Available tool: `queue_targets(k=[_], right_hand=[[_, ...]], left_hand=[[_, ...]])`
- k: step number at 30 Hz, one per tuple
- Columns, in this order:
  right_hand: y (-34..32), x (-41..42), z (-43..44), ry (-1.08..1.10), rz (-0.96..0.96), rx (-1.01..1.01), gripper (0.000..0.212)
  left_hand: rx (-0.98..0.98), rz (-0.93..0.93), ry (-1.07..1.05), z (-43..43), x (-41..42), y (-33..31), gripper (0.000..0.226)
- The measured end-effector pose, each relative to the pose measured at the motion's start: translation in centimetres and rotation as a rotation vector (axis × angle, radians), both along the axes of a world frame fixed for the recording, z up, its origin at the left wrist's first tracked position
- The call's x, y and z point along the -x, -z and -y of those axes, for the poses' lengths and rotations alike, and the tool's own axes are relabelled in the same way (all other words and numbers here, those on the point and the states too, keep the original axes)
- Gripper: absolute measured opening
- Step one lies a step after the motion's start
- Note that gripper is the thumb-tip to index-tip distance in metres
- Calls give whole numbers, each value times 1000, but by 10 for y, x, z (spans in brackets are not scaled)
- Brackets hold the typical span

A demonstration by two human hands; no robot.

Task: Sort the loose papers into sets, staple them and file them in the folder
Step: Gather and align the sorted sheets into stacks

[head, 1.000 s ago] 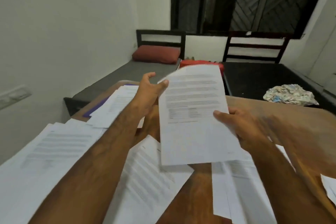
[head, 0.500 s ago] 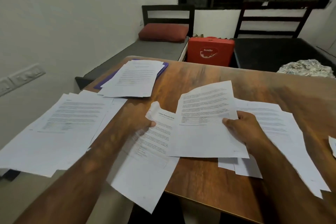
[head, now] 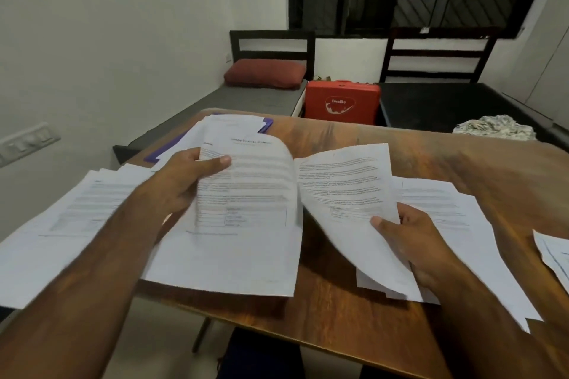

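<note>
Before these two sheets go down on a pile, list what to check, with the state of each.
1. Left hand grips the left sheet: ok.
2. Right hand pinches the right sheet at its edge: ok.
3. Print sharp enough to match the sheets to a set: cannot tell, it is blurred.
4. Purple folder free to open: not ok, a stack of papers lies on it.
5. Stapler within reach: cannot tell, none in view.
6. Bare table beyond the sheets for a new pile: ok.

Two printed sheets (head: 246,240) held up, other papers (head: 61,224) lying flat, one stack (head: 228,126) on purple folder (head: 160,152)
</note>
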State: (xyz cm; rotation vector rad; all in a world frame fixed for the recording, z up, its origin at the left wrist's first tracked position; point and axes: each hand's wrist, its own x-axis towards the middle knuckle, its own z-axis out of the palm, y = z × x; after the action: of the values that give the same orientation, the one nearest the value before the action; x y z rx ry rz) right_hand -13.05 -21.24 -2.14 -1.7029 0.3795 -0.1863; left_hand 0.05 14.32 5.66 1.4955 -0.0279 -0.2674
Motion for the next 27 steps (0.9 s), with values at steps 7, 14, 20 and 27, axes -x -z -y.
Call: queue_targets(k=[7,14,20,27], right_hand=[[-6,-13,5,76,6,39,19],[-16,-20,-33,-174,-48,-304,25],[-21,-19,-50,-316,-75,-424,24],[-24,-22,-24,-317,-288,180,48]], left_hand=[[297,-56,-85,24,-10,-4,32],[-71,12,-20,71,-9,17,37],[-499,127,-106,91,-17,34,42],[-1276,170,-9,59,-23,65,96]])
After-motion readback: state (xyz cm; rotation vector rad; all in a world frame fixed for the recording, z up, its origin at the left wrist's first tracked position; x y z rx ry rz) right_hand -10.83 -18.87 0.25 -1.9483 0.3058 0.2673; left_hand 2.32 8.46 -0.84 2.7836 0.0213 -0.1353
